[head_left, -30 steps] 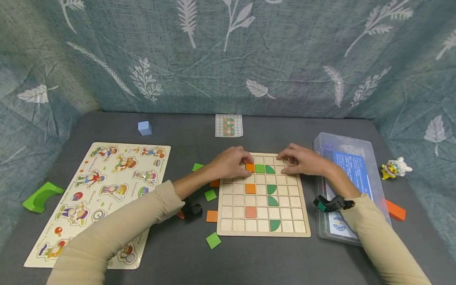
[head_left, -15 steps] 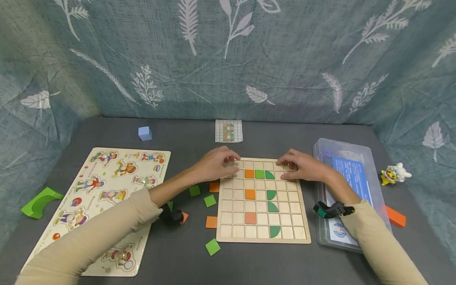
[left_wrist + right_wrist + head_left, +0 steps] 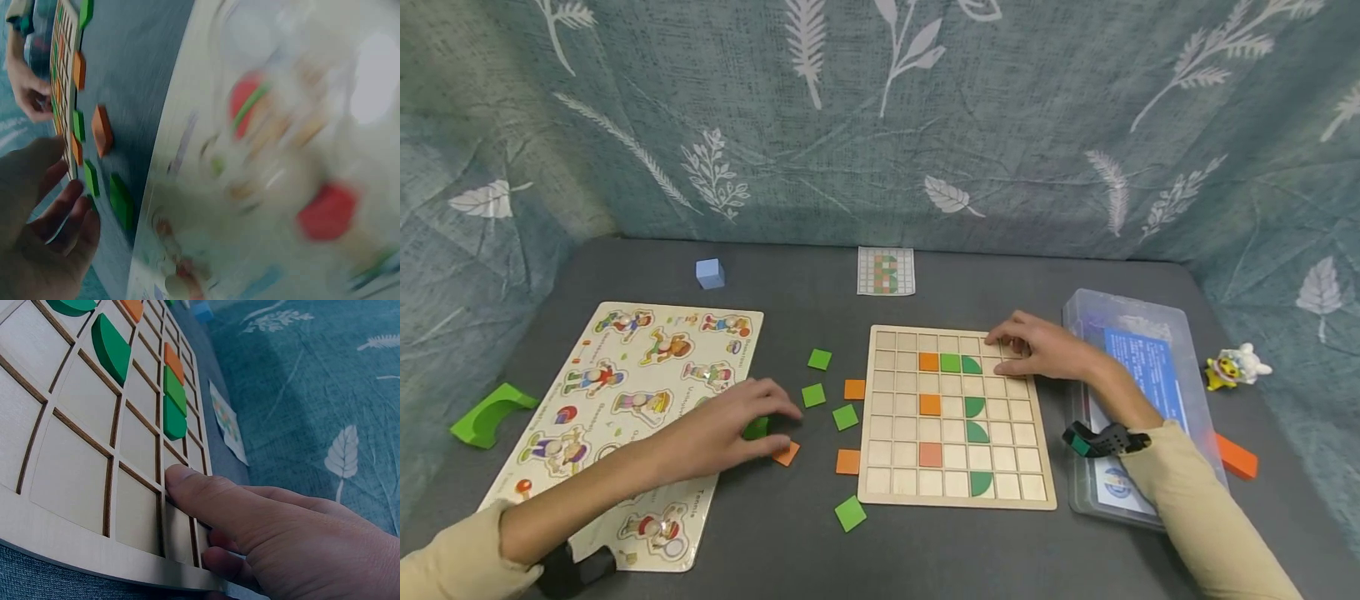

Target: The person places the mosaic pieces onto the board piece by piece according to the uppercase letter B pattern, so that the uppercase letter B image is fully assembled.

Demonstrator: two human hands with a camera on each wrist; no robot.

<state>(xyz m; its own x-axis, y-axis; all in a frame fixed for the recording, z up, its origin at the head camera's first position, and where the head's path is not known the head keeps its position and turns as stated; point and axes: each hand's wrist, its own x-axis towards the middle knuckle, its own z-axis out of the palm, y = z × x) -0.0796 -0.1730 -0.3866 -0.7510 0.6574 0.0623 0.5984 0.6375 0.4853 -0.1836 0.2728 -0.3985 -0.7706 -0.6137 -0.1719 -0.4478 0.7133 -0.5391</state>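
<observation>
My left hand (image 3: 741, 427) reaches over the loose tiles left of the board, fingers spread and nothing held. Close to its fingertips lie a green square tile (image 3: 756, 428), partly hidden, and an orange square tile (image 3: 787, 454). In the left wrist view the thumb and fingers (image 3: 70, 212) are apart. The wooden grid board (image 3: 883, 433) holds several orange, green and quarter-round dark green pieces (image 3: 976, 407), plus one salmon square (image 3: 930, 455). My right hand (image 3: 1037, 346) rests on its far right corner; in the right wrist view the thumb (image 3: 181, 476) touches a cell.
More green tiles (image 3: 846, 417) and orange tiles (image 3: 847, 462) lie along the board's left side. A pattern card (image 3: 886, 272) is behind it. A picture puzzle (image 3: 647, 358) lies left, a plastic case (image 3: 1086, 400) right. A blue cube (image 3: 710, 273) stands at the back.
My left hand has let go of the orange tile in the board's second row and moved left and nearer, over the loose tiles. The right hand stays at the corner.
</observation>
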